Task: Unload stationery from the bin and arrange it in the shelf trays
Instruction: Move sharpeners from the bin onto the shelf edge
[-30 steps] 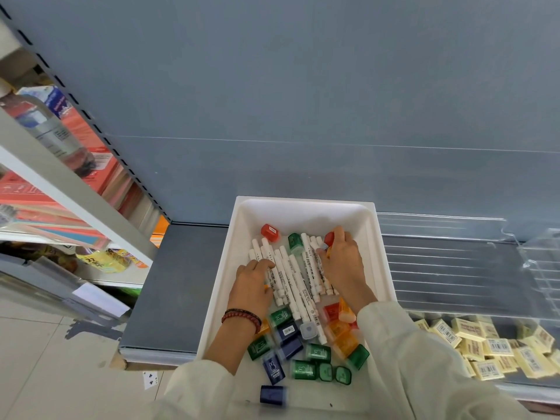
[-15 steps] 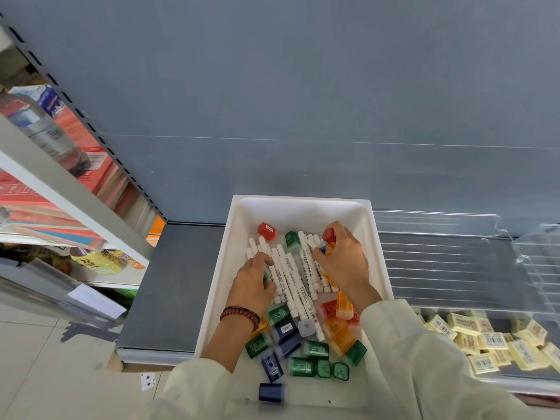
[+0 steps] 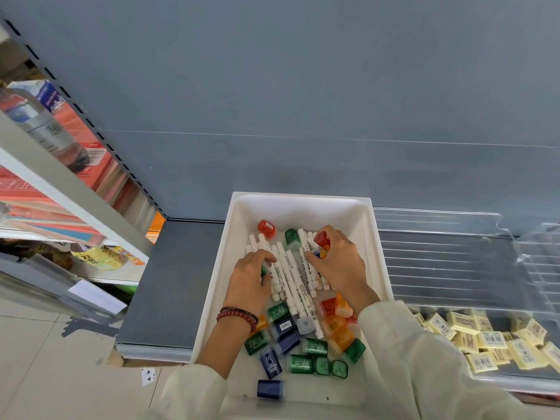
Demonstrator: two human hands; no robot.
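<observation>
Stationery lies in the white bin [image 3: 303, 197] on the grey shelf, and the clear shelf trays [image 3: 454, 262] sit just beside it on my right. The white pens [image 3: 291, 277] lie in a loose row between my hands, their long axes running from me toward the back wall. My right hand [image 3: 339, 265], the one nearer the trays, pinches a red case [image 3: 321, 238] at the pens' far ends. My left hand [image 3: 247, 280] curls over the leftmost pens; I cannot tell whether it grips them. I judge the carry goes rightward.
</observation>
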